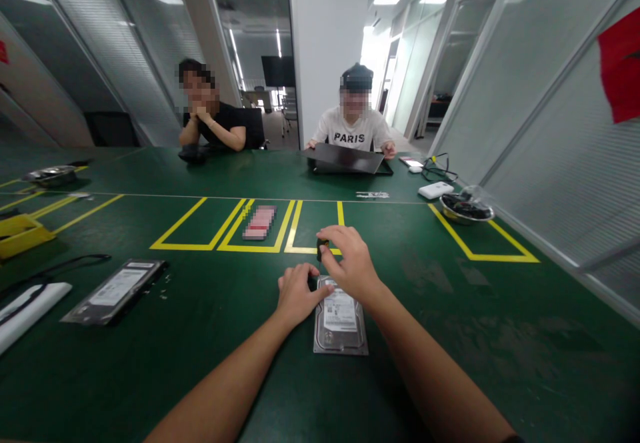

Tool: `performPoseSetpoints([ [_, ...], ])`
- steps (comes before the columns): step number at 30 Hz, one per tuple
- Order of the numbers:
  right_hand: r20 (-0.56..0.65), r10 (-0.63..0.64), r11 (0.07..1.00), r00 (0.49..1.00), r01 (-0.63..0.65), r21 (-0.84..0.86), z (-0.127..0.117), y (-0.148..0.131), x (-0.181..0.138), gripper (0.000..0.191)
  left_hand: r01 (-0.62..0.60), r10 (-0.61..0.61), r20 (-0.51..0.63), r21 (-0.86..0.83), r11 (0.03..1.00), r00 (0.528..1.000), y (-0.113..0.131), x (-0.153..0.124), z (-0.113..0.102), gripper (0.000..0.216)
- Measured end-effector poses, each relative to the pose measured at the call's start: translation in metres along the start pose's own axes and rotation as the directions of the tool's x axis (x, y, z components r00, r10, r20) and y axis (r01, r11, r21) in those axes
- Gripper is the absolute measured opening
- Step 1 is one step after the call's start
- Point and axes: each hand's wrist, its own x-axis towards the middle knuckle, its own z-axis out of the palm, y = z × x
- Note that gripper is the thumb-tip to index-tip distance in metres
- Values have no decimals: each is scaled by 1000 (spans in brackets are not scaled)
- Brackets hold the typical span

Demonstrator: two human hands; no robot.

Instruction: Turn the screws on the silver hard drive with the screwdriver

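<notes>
A hard drive point(341, 319) with a white label lies flat on the green table in front of me. My left hand point(300, 296) is at its far left corner, thumb resting on the drive's top and fingers bent around the corner. My right hand point(350, 259) is above the drive's far end. It pinches the dark handle of a short screwdriver point(321, 249), held upright over that far left corner. The screwdriver's tip is too small and covered to make out.
A second hard drive point(120, 289) lies to the left, near a white object with a black cable point(35, 309). A pink phone-like item point(260, 222) sits inside yellow tape. A metal bowl point(466, 211) stands at right. Across the table, one person handles a dark panel point(345, 158); another sits.
</notes>
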Motion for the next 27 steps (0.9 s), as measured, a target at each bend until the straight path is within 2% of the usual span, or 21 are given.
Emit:
performPoseSetpoints([
  [5, -7, 58, 998, 998, -58, 4, 1, 0, -1, 15, 4, -4, 8, -11, 1000, 1000, 1, 0, 0, 37],
  [27, 28, 69, 997, 997, -69, 27, -5, -1, 2, 18, 2, -2, 9, -11, 1000, 1000, 2, 0, 0, 35],
])
